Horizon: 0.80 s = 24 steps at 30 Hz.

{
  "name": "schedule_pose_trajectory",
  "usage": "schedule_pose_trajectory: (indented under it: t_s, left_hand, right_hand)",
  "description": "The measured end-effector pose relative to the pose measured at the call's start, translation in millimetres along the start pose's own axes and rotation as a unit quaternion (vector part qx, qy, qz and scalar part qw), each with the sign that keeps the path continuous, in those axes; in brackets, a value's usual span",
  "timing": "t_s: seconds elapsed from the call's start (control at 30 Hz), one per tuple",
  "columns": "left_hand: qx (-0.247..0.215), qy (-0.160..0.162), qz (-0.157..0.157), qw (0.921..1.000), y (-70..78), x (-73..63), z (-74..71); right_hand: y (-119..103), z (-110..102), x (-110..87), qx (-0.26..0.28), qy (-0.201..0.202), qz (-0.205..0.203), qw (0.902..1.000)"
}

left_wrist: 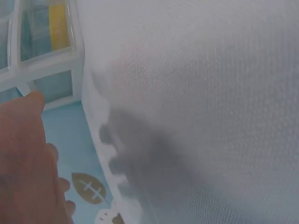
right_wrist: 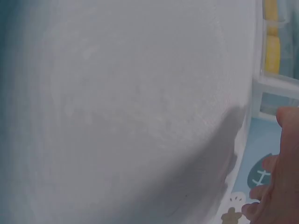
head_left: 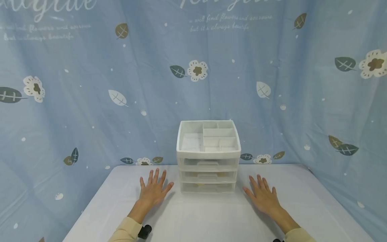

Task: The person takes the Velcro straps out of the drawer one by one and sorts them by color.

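A white plastic drawer organizer [head_left: 208,155] stands at the far middle of the table, with a divided open tray on top and three translucent drawers below, all pushed in. To its left my left hand [head_left: 152,192] is spread over the table, fingers straight and holding nothing. On the other side my right hand [head_left: 266,198] is likewise spread, thumb toward the organizer. Something yellow [left_wrist: 58,27] shows through the organizer's side in the left wrist view. The right wrist view also has a yellow thing [right_wrist: 272,53] behind the clear wall.
A white cloth covers the table [head_left: 208,218]. Close behind its far edge hangs a blue curtain [head_left: 157,111] printed with leaves and flowers, which also runs down both sides. A black wrist device [head_left: 145,232] sits at the left sleeve.
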<state>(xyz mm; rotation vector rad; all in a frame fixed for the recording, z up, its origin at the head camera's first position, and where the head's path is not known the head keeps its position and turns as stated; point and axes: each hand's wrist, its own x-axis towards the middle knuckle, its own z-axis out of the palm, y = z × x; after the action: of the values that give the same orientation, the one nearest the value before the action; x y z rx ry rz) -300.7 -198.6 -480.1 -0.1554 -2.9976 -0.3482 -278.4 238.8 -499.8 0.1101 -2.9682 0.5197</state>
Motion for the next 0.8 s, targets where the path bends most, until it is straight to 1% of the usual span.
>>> schedule_pose_trajectory:
  t_s: [0.1, 0.23, 0.43, 0.57, 0.67, 0.8]
  left_hand:
    - [-0.005, 0.003, 0.000, 1.0000, -0.9, -0.5, 0.2]
    - [-0.028, 0.007, -0.003, 0.9996, -0.9, 1.3, -1.8]
    - [-0.094, 0.013, -0.009, 0.9955, 3.3, 4.9, -11.7]
    - [-0.150, 0.022, -0.011, 0.9884, 6.0, 7.4, -17.6]
    - [-0.195, 0.034, -0.017, 0.9800, 8.0, 10.2, -22.7]
    - [-0.244, 0.068, -0.012, 0.9673, 12.1, 15.3, -30.2]
  right_hand:
    - [-1.2, -0.3, -1.3, 0.000, -0.008, 0.006, 1.0000]
    - [-2.8, -1.6, -2.9, 0.000, -0.018, 0.013, 0.9998]
    - [-4.8, -1.4, -3.9, 0.014, -0.030, 0.017, 0.9993]
    - [-9.5, -3.0, -4.4, 0.022, -0.020, 0.008, 0.9995]
    - [-15.0, -5.7, -4.7, 0.028, 0.007, -0.008, 0.9996]
    - [-26.1, -10.9, -4.8, 0.051, 0.039, -0.018, 0.9978]
